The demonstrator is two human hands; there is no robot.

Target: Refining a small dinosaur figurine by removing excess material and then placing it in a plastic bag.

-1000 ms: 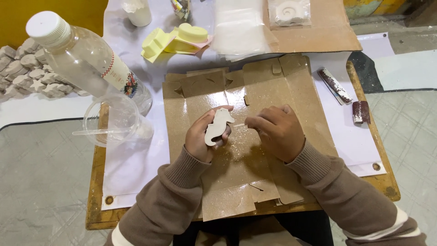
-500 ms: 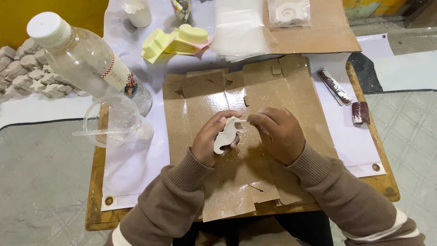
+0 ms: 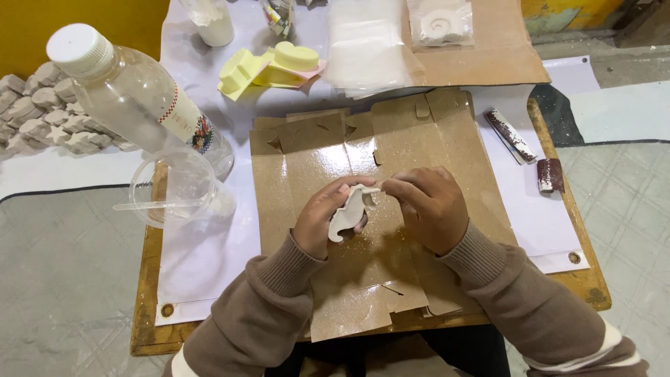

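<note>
The left hand (image 3: 322, 225) grips a white seahorse-shaped cast (image 3: 347, 213) above the flattened cardboard box (image 3: 419, 139), catching dust; the right hand's (image 3: 430, 208) pinched fingers work its 1 o'clock edge.

I sit at a low wooden board (image 3: 148, 293) on a grey floor (image 3: 63, 279), yellow wall (image 3: 28, 21) ahead

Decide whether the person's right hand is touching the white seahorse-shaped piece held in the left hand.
Touching. The head view shows the right hand with its fingertips pinched on the top end of the white seahorse-shaped piece, which the left hand grips.
</note>
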